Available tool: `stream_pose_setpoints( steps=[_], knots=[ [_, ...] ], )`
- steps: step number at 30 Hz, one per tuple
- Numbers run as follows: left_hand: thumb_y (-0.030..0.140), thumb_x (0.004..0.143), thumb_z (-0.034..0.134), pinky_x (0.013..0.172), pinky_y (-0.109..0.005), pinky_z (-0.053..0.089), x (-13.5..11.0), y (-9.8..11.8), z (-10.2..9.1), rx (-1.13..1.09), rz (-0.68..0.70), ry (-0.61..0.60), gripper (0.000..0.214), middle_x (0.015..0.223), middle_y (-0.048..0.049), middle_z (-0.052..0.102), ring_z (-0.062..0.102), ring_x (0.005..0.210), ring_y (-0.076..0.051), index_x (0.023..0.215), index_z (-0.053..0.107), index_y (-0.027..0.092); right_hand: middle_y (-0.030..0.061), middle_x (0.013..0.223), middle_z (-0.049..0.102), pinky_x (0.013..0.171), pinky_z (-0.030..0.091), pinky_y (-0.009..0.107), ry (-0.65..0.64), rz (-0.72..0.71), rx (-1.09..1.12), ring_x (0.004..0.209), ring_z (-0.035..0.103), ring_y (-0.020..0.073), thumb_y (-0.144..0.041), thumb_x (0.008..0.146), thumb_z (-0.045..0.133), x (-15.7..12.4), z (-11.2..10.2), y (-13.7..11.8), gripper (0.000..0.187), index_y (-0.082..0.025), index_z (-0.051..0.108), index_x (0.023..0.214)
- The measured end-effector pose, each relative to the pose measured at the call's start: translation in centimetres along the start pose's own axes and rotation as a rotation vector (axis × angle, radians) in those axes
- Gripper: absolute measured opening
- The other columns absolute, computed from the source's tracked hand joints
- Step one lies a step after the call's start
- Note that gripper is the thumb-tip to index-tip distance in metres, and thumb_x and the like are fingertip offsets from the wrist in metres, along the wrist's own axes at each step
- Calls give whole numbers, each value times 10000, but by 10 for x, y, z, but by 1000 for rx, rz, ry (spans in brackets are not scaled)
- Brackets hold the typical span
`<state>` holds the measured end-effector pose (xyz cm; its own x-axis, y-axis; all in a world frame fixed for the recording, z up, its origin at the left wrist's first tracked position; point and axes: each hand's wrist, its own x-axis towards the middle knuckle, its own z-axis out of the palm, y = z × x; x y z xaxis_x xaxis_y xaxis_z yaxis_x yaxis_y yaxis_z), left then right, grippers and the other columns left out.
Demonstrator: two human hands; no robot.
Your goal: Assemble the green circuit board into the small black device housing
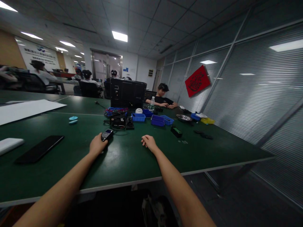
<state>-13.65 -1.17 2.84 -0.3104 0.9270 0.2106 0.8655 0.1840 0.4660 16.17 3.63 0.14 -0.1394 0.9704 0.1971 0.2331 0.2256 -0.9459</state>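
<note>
No word can be read with certainty. The white wall sign at the left carries a blue logo above rows of Chinese characters, too blurred to make out, and the tilted red poster bears a black brush-style design. Any lettering on the handheld device or the bottle label is too small to tell.

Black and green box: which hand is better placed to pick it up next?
Probably the right hand: it lies nearer the box and shows nothing held, while the left hand is wrapped around a handheld device.
</note>
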Motion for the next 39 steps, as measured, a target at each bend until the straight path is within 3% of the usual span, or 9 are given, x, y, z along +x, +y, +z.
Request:
stream_pose_setpoints(
  steps=[4, 8, 13, 24, 32, 39],
  knots=[
    [373, 713, 484, 783, -338, 433, 4, -27, -22, 24, -96, 22, 623, 1149, -164, 545, 541, 1002, -284, 1269, 383, 112, 21, 652, 602, 316, 321, 153, -7, -13, -20, 422, 511, 67, -323, 751, 481, 2, -1, 3, 199, -138, 552, 732],
    [448, 714, 480, 820, -354, 417, -1, -39, -33, 21, -158, 124, 698, 1185, -178, 501, 498, 1059, -297, 1303, 334, 103, 22, 649, 607, 319, 325, 154, -7, -19, -50, 423, 509, 68, -327, 757, 478, 4, -2, 7, 210, -137, 566, 742],
    [509, 690, 496, 868, -370, 382, -6, -38, -32, 22, -197, 210, 741, 1181, -186, 470, 462, 1088, -308, 1303, 336, 124, 25, 651, 611, 325, 324, 152, -16, -31, -58, 424, 506, 65, -331, 763, 479, 4, -3, 9, 217, -137, 576, 747],
    [551, 756, 372, 824, -417, 400, -3, -39, -34, -113, -294, 216, 678, 1147, -194, 498, 494, 1044, -326, 1296, 352, 141, 16, 637, 605, 318, 316, 150, -15, -21, -83, 390, 475, 55, -322, 762, 479, 6, -2, 11, 205, -140, 571, 742],
    [508, 802, 288, 817, -412, 394, 2, -44, -34, -67, -332, 216, 588, 1114, -199, 517, 491, 1041, -322, 1221, 449, 127, 14, 631, 609, 323, 311, 155, -19, -13, -98, 384, 466, 56, -315, 763, 480, 5, -3, 7, 198, -142, 577, 767],
    [589, 723, 391, 818, -402, 388, 0, -45, -35, -20, -320, 268, 697, 1136, -203, 500, 477, 1036, -330, 1245, 411, 127, 13, 633, 604, 321, 310, 163, -21, -3, -90, 384, 462, 60, -318, 752, 487, 5, -3, 7, 199, -143, 579, 774]
  ],
)
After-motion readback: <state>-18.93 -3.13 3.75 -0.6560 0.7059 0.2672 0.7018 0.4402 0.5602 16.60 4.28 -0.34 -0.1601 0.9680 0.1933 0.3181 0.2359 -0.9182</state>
